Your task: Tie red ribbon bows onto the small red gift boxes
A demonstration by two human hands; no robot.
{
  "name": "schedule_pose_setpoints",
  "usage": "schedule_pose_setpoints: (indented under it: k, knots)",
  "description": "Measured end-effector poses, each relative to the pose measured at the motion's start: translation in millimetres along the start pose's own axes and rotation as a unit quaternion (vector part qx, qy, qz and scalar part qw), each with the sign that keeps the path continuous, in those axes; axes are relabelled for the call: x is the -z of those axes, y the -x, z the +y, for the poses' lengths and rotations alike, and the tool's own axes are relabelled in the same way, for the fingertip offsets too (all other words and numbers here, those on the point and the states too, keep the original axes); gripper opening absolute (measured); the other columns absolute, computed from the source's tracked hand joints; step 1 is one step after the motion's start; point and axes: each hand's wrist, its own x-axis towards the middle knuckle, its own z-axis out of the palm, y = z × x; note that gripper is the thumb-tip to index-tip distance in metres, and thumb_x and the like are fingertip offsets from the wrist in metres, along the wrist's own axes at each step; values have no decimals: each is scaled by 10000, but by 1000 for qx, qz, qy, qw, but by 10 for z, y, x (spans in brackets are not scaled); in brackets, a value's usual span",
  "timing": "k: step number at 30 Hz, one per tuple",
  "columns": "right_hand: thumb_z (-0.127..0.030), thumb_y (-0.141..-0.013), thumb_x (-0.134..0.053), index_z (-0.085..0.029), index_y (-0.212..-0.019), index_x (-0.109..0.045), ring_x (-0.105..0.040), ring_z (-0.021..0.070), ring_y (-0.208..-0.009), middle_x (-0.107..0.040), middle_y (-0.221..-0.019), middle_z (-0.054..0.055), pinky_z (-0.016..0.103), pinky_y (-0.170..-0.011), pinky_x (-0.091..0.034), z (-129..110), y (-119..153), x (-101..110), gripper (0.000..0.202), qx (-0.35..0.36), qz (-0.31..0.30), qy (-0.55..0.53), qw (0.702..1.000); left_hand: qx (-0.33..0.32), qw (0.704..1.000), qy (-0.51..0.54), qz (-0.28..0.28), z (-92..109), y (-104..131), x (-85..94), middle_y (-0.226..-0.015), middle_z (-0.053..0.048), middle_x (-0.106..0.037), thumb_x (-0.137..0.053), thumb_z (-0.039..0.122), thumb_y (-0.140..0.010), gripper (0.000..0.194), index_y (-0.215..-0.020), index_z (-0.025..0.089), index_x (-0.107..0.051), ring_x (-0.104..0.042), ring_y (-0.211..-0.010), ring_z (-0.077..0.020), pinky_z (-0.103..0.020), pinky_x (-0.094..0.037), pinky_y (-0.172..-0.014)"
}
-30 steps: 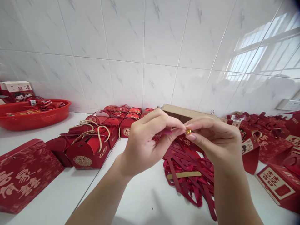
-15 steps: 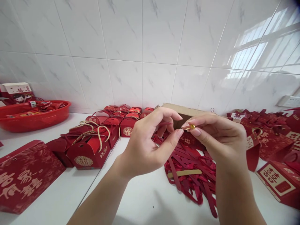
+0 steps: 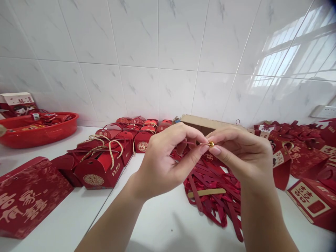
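My left hand [image 3: 168, 157] is closed, its thumb and index finger pinching the end of a thin dark red strap [image 3: 191, 142] seen edge-on. From the other side my right hand [image 3: 244, 154] is closed in a pinch on a small gold stud [image 3: 211, 144], which touches the strap's end. Both hands are raised above the table, their fingertips nearly meeting. Below them lies a tangled pile of red straps and ribbons [image 3: 212, 189], with one gold-coloured strip [image 3: 207, 193] on top. The stud's far side is hidden by fingers.
At left, red gift boxes [image 3: 102, 171] with rope handles stand in rows by a red basin [image 3: 39, 140] of wrapped sweets. A flat red box [image 3: 34, 196] is nearer. Behind my hands sits a cardboard box [image 3: 207, 122]. More red boxes [image 3: 309, 199] are at right.
The gold stud has moved slightly left and now meets the strap's end between both hands' fingertips. My right hand has shifted a little left, closing the gap to my left hand.
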Motion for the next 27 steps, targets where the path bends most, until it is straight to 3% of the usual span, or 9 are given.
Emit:
schedule_pose_setpoints:
  k: [10,17,24,27]
  knots:
    - [-63,-757,-697,-273,-917,-741,-656,159,-762,-705,-837,16,290,-619,-561,37,-39,-9,267,34,-7,47,998,-87,992,-86,13,-93,-18,52,-777,-1,-655,-623,101,-814,130,-842,227,-638,-593,-695,-123,-263,-500,-626]
    - [-110,-729,-738,-280,-918,-752,-669,169,-772,-724,-862,20,294,-620,-584,104,-25,-44,255,14,7,10,1000,-78,991,-104,31,-100,-24,56,-779,1,-665,-611,124,-828,113,-833,232,-644,-598,-696,-126,-266,-495,-648]
    - [-142,-738,-736,-245,-824,-757,-662,130,-717,-722,-780,5,253,-639,-574,90,-38,-51,136,-79,5,-55,995,-48,994,-98,-13,-113,-31,107,-764,-1,-649,-612,126,-819,121,-858,224,-671,-576,-676,-125,-264,-454,-614]
    - [-157,-720,-757,-229,-813,-755,-657,113,-689,-714,-739,2,223,-627,-555,291,181,101,117,-152,51,-73,984,-50,991,-119,23,-104,-39,183,-814,5,-658,-645,107,-789,198,-934,237,-683,-552,-662,-112,-265,-437,-591]
